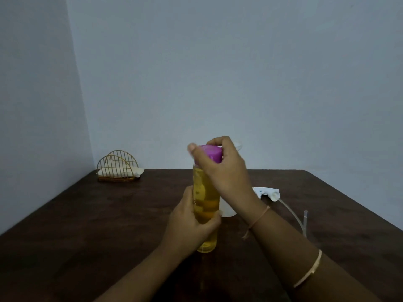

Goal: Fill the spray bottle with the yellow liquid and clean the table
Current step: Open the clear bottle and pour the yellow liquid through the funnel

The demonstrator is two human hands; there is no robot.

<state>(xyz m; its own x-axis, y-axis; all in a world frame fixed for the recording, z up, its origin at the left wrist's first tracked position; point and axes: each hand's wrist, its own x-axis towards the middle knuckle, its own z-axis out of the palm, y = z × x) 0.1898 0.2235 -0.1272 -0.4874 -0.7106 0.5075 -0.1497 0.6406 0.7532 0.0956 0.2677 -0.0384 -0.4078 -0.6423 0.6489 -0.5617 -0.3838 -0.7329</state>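
A tall clear bottle of yellow liquid [206, 192] stands upright near the middle of the dark wooden table [87, 225]. My left hand [189, 223] grips its lower body. My right hand [220, 166] comes from above and holds its purple cap [211, 154] with curled fingers. Behind the bottle, mostly hidden by my right hand and wrist, stands the white spray bottle [227, 209]. Its white spray head [267, 192] lies on the table to the right, with a clear dip tube [298, 216] curving toward the front.
A gold wire napkin holder [117, 168] with white napkins stands at the table's back left corner by the wall. Pale walls close the back and left sides. The table's right edge runs diagonally at the far right.
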